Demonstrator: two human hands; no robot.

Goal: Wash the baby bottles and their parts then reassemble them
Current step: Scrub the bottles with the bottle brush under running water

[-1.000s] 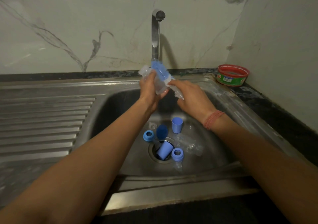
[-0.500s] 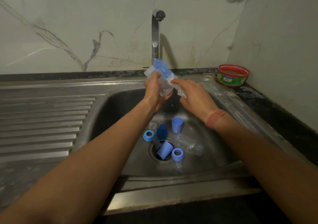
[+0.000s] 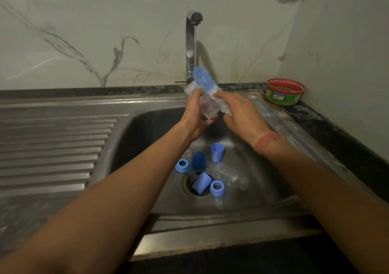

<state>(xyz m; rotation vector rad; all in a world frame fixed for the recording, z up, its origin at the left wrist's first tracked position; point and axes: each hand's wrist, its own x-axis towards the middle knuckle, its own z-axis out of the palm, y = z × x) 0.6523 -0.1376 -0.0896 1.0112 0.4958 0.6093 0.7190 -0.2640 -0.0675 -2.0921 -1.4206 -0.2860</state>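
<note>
The step in hand is judged to be scrubbing one clear baby bottle point(image 3: 207, 108) with a bottle brush point(image 3: 203, 80) under the tap point(image 3: 192, 42), just above the centre of the frame.

**Grip state.** The left hand point(image 3: 195, 113) has its fingers curled round the bottle body and holds it tilted. The right hand point(image 3: 237, 113) is closed round the brush's handle end; the handle itself is mostly hidden, so the exact finger placement cannot be told. The blue bristle head stands above the bottle, in line with the thin water stream.

**Parts still in the sink point(image 3: 130, 147).** At lower centre, around the drain: a second clear bottle point(image 3: 231, 177) lying on its side, two blue collar rings point(image 3: 182, 165) point(image 3: 217, 188), an upright blue cap point(image 3: 217, 152), another blue cap point(image 3: 201, 184) resting over the drain, and a dark blue sponge head point(image 3: 198, 160).

**Procedure, as advised:**
1. Keep the left-hand hold firm; a wet clear bottle will probably be slippery.
2. Pass the bristles through the full depth of the bottle while turning it.
3. Keep the bottle mouth under the stream to flush it.
4. Rinse before setting it aside.

A red-rimmed tub point(image 3: 285, 92) stands on the counter at the right.
</note>
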